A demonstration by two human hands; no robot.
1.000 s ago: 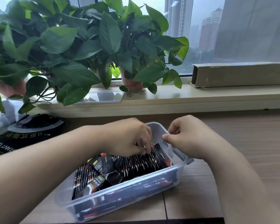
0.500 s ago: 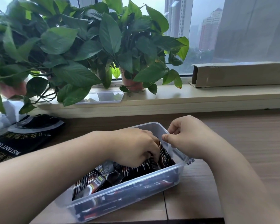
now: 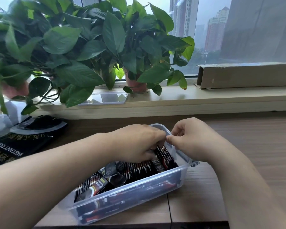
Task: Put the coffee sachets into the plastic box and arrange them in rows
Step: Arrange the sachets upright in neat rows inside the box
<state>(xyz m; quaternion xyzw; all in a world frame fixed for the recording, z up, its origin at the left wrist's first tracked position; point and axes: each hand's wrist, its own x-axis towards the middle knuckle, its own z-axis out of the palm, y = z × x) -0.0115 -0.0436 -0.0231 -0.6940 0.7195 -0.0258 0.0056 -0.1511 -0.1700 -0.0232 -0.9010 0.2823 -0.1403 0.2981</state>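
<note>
A wide window [image 3: 238, 30] fills the top of the view, with leafy potted plants [image 3: 89, 47] crowding its left half on a pale sill [image 3: 205, 100]. Below runs a wooden table [image 3: 254, 146]. A long cardboard carton [image 3: 246, 76] lies on the sill to the right, and a clear lid [image 3: 109, 98] lies flat on the sill under the leaves. A black instant-coffee bag [image 3: 23, 138] lies on the table at the left, well apart from the box. A clear plastic box [image 3: 139, 192] sits on the table at centre, set at an angle. The left hand [image 3: 135, 142] reaches down into the box's far end, fingers curled and gripping the tops of the sachets [image 3: 139, 169] there. The right hand [image 3: 193, 139] grasps the box's far right rim, thumb on the inside and fingers curled outside. The dark sachets all lie inside the box: most stand on edge in a packed row along its length, and a few loose sachets [image 3: 96, 187] lie tilted across them near the middle and left end. A small dark tab [image 3: 194, 163] pokes out beside the box's right corner, under the right wrist.
</note>
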